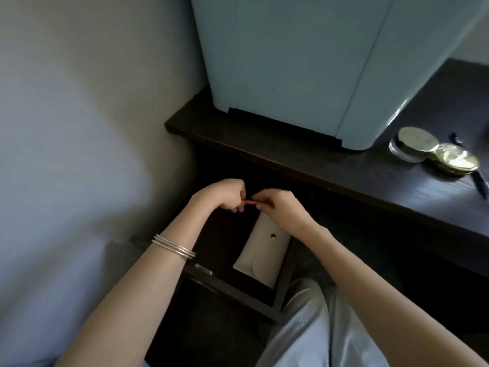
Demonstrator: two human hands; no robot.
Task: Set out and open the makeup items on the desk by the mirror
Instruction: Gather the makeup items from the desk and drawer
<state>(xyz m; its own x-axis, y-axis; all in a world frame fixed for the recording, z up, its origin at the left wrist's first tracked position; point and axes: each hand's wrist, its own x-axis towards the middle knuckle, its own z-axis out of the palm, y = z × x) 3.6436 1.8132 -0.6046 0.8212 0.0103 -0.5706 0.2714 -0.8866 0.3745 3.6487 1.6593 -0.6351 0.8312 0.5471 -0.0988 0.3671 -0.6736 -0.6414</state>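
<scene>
Both hands meet over an open dark drawer [238,290] below the desk edge. My left hand [227,194] and my right hand [280,207] each pinch one end of a thin red stick-like item [250,203], held level between them. A white snap-button pouch [260,247] lies in the drawer right under my right hand. On the dark desk [370,181] to the right stand a clear jar with a gold lid [412,144] and a loose gold lid [456,158] touching it. A dark pencil-like item [480,184] lies beside them.
A large pale blue case or mirror back [291,62] stands on the desk's far side. A grey wall [79,115] closes off the left. My light trousers [304,327] are below the drawer. Silver bangles [173,246] circle my left wrist.
</scene>
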